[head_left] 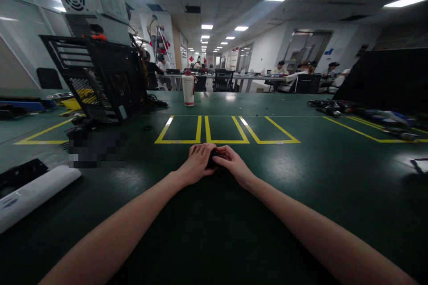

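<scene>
From my head camera, my left hand curls over a small black object while my right hand pinches its right side between thumb and fingers; whether it touches the green table I cannot tell. My two hands meet just on the near side of the yellow tape outlines, with a white cup standing beyond and a black computer case to my left

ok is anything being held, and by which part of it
A black thing, held between the left hand and right hand by its sides; they hide most of it, so the exact part can't be told.
</scene>
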Action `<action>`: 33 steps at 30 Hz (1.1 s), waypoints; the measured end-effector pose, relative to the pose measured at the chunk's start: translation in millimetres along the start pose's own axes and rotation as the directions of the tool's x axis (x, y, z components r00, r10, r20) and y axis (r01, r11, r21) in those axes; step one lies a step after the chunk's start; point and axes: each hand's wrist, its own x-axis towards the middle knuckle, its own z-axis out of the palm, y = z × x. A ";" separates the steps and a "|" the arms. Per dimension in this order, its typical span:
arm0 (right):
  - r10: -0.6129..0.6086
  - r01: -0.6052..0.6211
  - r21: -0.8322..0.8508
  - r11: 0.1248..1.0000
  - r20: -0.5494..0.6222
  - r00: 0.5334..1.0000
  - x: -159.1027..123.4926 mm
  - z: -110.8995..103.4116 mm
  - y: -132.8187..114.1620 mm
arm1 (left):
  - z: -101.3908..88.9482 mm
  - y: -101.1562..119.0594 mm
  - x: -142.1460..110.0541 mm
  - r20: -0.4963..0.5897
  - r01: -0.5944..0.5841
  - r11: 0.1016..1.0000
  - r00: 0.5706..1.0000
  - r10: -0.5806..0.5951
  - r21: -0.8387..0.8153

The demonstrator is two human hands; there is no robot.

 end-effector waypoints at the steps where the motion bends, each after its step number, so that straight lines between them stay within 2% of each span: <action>1: -0.012 0.012 -0.004 1.000 -0.004 1.000 0.6 -0.1 1.1 | 0.5 -0.2 0.1 -0.005 0.001 1.000 1.000 -0.001 0.001; 6: 0.037 -0.040 -0.059 0.997 -0.053 0.998 3.4 -2.3 4.5 | -0.6 0.1 0.2 -0.016 0.000 1.000 1.000 0.000 -0.007; 9: 0.064 -0.066 -0.055 0.996 -0.034 0.997 3.2 -2.6 2.8 | -1.5 0.3 0.2 -0.010 0.001 1.000 1.000 -0.001 -0.008; 14: 0.017 -0.017 -0.008 1.000 0.012 1.000 0.4 0.0 -0.8 | -0.1 -1.1 0.1 -0.005 -0.004 1.000 1.000 0.004 -0.014; 19: -0.022 0.021 -0.047 0.999 -0.017 1.000 0.3 0.3 0.2 | -0.1 -0.9 -0.2 -0.013 -0.008 1.000 1.000 0.007 -0.025; 26: 0.056 -0.058 -0.056 0.997 -0.039 0.998 3.2 -3.1 3.7 | -0.5 -1.3 -0.5 -0.027 -0.010 0.999 1.000 0.009 -0.047; 33: -0.020 0.020 0.007 1.000 0.004 1.000 0.3 -0.1 2.0 | -0.1 -1.1 1.1 -0.019 -0.008 0.999 1.000 0.007 -0.042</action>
